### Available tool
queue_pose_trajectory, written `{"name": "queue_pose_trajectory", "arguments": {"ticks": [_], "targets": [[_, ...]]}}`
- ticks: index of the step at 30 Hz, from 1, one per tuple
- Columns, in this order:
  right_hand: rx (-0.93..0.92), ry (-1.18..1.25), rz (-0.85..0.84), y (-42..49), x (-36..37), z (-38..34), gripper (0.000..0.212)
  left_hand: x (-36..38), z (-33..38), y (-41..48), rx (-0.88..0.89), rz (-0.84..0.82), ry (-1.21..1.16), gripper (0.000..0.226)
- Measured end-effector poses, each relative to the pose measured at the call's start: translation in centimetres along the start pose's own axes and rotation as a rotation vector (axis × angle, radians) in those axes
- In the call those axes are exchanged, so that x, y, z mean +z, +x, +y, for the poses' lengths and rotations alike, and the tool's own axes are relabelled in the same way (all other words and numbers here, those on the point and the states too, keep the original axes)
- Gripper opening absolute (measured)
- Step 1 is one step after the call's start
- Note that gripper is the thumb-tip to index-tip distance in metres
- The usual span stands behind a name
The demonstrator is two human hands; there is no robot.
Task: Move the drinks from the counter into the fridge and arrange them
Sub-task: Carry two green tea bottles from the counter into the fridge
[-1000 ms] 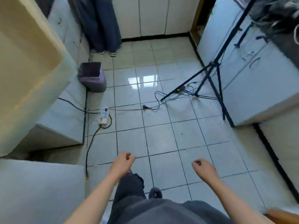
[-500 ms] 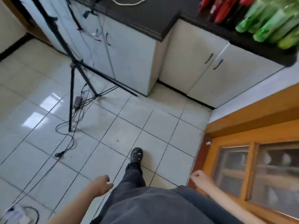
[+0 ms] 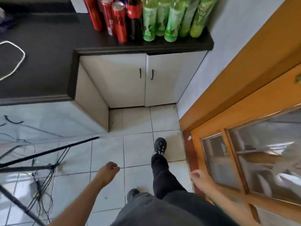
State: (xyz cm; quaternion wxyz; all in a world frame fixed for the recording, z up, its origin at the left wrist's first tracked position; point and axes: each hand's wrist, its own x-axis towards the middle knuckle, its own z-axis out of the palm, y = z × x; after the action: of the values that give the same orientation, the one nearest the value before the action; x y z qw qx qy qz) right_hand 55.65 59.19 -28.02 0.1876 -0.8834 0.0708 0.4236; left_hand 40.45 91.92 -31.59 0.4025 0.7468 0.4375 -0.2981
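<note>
Drinks [image 3: 146, 22] now stand full in view far ahead of both hands. Half a second ago only their lower parts showed, slanting in at the upper right corner. The view has swung round to face the black counter [image 3: 48, 46] they stand on, with the white cupboard doors [image 3: 127, 82] beneath it now square ahead.

The drinks are crowded together upright at the counter's right end, against the wall. Red cans [image 3: 119, 22] are on the left, then a dark bottle with a red label [image 3: 133, 17] beside them, and several green bottles [image 3: 171, 18] to the right. Their tops are cut off by the frame edge.

The left hand [image 3: 107, 172] hangs low over the floor tiles, fingers loosely curled into the palm, holding nothing. The right hand [image 3: 201, 178] is at about the same height, also loosely curled and empty, just beside the orange wooden door [image 3: 244, 111] on its right. Between the hands a dark-trousered leg reaches forward, with a black shoe [image 3: 160, 145] on the tiles. A black tripod [image 3: 48, 150] stands off to the left of the left hand.
</note>
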Motion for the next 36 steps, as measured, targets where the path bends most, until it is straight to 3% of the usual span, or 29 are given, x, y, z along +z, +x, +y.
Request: {"name": "queue_pose_trajectory", "arguments": {"ticks": [4, 8, 11, 13, 20, 23, 31, 33, 36], "targets": [[-0.006, 0.051, 0.016, 6.7, -5.1, -3.6, 0.024, -1.1, 7.4, 4.3, -0.023, -0.042, -0.04, 0.032], [-0.053, 0.082, 0.01, 12.2, -11.1, -9.4, 0.019, -4.1, 16.7, 7.3, 0.029, -0.028, -0.19, 0.015], [-0.138, 0.104, 0.027, 15.7, -15.7, -15.2, 0.013, -7.5, 23.8, 9.8, 0.133, 0.048, -0.289, 0.008], [-0.184, 0.118, 0.03, 17.1, -18.4, -19.2, 0.01, -10.0, 27.7, 11.1, 0.179, 0.111, -0.357, 0.016], [-0.326, 0.358, 0.072, 20.7, -23.4, -30.8, 0.014, -18.5, 38.5, 14.5, 0.44, 0.362, -0.511, 0.013], [-0.391, 0.414, 0.158, 20.6, -25.0, -34.8, 0.011, -21.8, 42.4, 14.6, 0.612, 0.486, -0.506, 0.015], [-0.684, 0.575, 0.528, 19.3, -30.5, -44.1, 0.024, -28.4, 50.7, 13.8, 1.306, 0.874, -0.314, 0.025], [-0.735, 0.552, 0.59, 19.0, -31.3, -45.6, 0.03, -28.9, 51.8, 14.0, 1.344, 0.9, -0.293, 0.028], [-0.808, 0.455, 0.652, 19.0, -31.8, -47.2, 0.046, -28.9, 53.0, 14.5, 1.247, 0.837, -0.286, 0.038]]}}
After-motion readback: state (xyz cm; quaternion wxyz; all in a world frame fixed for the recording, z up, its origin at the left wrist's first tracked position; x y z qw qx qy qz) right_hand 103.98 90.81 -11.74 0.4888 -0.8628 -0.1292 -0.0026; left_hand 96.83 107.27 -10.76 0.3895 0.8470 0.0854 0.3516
